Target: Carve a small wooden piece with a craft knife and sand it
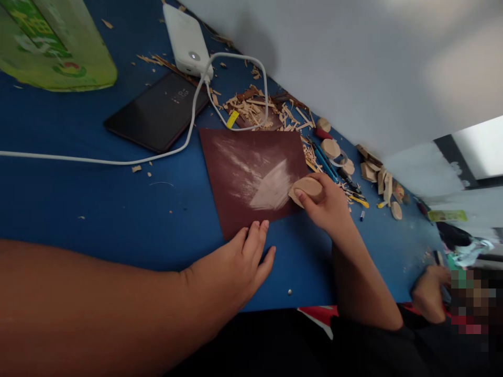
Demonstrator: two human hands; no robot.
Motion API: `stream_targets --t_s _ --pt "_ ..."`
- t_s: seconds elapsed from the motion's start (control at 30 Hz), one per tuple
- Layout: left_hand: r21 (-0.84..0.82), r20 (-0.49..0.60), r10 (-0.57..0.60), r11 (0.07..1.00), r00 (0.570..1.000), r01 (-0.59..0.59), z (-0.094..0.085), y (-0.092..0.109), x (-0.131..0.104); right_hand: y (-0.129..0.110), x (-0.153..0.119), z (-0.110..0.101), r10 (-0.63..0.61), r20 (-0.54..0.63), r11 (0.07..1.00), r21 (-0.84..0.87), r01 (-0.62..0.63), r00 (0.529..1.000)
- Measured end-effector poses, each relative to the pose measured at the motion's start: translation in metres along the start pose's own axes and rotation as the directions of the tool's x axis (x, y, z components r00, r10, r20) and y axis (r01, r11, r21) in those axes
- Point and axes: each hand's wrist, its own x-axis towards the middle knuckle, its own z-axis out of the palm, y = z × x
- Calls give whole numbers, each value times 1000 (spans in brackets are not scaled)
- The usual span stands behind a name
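Note:
A dark red-brown sheet of sandpaper (236, 178) lies on the blue table, with a pale patch of wood dust on its right half. My right hand (332, 204) grips a light wooden piece (308, 189) with rounded sides, thumb on its near face, at the sheet's right edge. Whether the wood touches the sheet is hard to tell. My left hand (245, 256) rests at the sheet's near edge. Its fingers are stretched out with the tips by the paper, and it holds nothing.
A white power bank (187, 39) with a white cable (157, 159) and a black phone (157, 112) lie at the back left, near a green package (58, 47). Wood shavings (251, 110), pens (326, 159) and wood pieces (379, 175) line the wall. Another person's arm (430, 293) is at right.

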Motion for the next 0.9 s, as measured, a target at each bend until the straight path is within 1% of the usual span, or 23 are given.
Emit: stream_targets --t_s 0.1,0.17,0.27,0.37,0.47,0.57,0.63,0.7,0.77,0.87,0.9 --pt "-21 -63 -22 1000 998 20 13 5 -1 6 -1 4 58 -4 995 82 -58 998" --pt "-22 -59 -20 1000 998 18 16 5 -1 11 1 5 93 7 987 130 -93 996" --pt "6 -63 -14 1000 998 14 14 3 -1 17 4 7 133 -16 970 207 -127 991" --pt "15 -45 14 1000 999 -14 9 0 -1 23 6 12 174 -51 949 274 -153 984" --pt "-9 -46 13 1000 999 -14 9 0 -2 27 5 16 187 -58 951 259 -166 981" --pt "-45 -65 -25 999 998 22 12 3 -2 26 4 15 153 -84 965 226 -130 985" --pt "-47 -62 -26 999 998 23 14 4 -2 22 2 10 142 -67 956 268 -119 988" --pt "-38 -60 -22 999 998 20 15 4 -2 18 -1 1 140 -10 938 321 -130 990" --pt "-29 -59 -17 999 998 16 14 4 -2 15 -5 -9 102 60 938 326 -117 993" --pt "-16 -63 -15 1000 998 14 13 3 -2 13 -9 -23 -18 140 963 268 -20 990" --pt "-12 -63 -15 1000 998 14 13 3 -2 13 -10 -26 -43 143 974 228 9 989"
